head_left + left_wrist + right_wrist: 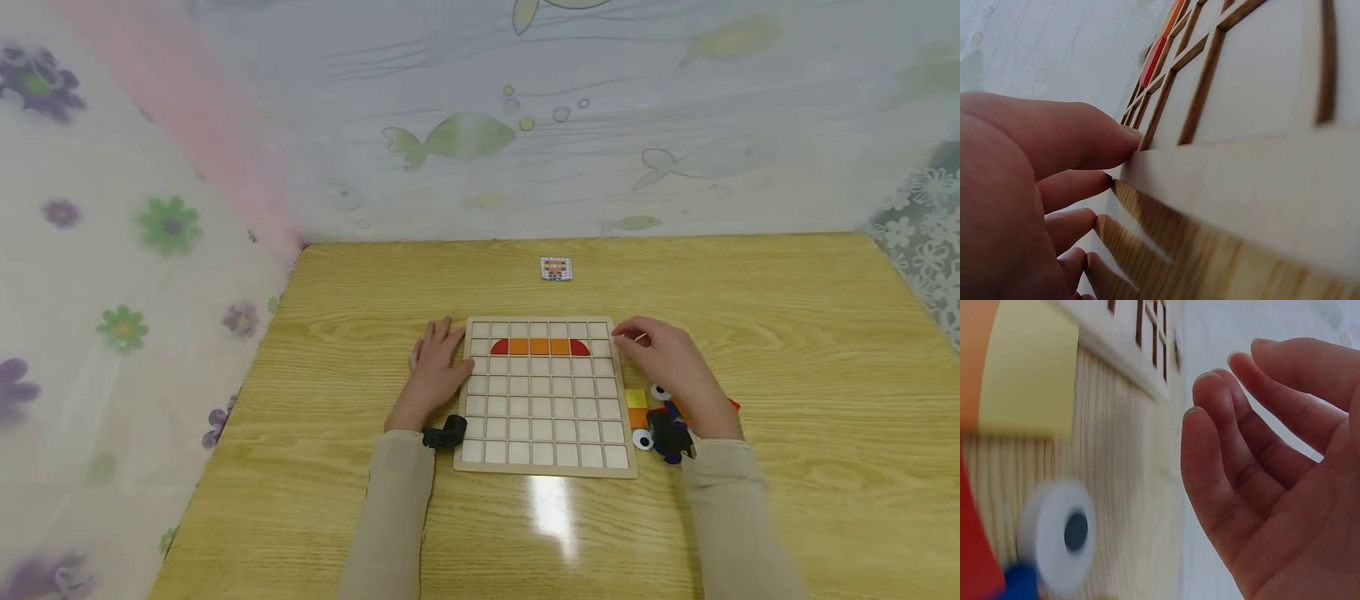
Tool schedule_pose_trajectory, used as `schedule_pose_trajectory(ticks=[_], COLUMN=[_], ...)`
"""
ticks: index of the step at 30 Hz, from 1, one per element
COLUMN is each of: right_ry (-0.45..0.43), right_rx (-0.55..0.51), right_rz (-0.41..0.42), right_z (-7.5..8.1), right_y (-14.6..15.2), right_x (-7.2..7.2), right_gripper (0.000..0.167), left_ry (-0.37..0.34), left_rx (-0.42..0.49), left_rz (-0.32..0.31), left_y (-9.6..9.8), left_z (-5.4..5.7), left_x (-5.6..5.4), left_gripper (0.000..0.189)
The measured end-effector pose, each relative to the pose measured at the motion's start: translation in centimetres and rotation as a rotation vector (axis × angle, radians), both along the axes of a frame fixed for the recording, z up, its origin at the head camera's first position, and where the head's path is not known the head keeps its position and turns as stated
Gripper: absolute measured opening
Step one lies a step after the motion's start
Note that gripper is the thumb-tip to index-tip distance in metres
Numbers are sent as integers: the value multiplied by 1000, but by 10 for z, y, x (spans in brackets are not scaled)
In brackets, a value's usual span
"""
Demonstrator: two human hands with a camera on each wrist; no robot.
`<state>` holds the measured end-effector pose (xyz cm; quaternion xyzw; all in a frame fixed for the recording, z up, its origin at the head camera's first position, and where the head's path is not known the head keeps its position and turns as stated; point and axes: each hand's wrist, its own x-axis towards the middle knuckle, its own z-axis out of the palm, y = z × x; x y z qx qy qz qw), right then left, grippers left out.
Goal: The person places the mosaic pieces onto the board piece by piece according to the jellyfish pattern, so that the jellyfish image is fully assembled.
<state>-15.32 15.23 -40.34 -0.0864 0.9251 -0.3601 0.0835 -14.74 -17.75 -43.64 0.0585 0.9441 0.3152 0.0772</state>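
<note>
A wooden grid board (541, 407) lies flat on the table. In its second row from the far side sit three orange square tiles (539, 347) between two rounded red tiles (499, 347). My left hand (433, 375) rests at the board's left edge; in the left wrist view its thumb (1091, 134) touches the rim while the other fingers spread along the side. Over the board's far right edge hovers my right hand (667, 358). Its fingers are loosely bent, with nothing between them in the right wrist view.
Right of the board lie a yellow tile (636, 398), an orange tile (637, 417) and white discs with dark centres (642, 439), beside red and blue pieces partly hidden by my right wrist. A small patterned card (556, 268) lies behind the board, near the curtained wall.
</note>
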Motion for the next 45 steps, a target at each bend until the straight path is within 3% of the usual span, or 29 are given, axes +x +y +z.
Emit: schedule_pose_trajectory(ticks=[15, 23, 45], right_ry=[-58, -98, -145], right_rx=[106, 142, 136], right_rz=[-19, 10, 105], right_z=[2, -3, -9], right_y=[57, 80, 90], right_x=[18, 23, 23], right_gripper=[38, 30, 36], left_ry=[1, 10, 10], left_rx=[-2, 2, 0], left_rz=[9, 3, 6], left_y=[0, 0, 1], left_z=[1, -2, 0], left_x=[1, 1, 1], left_gripper=[55, 55, 55])
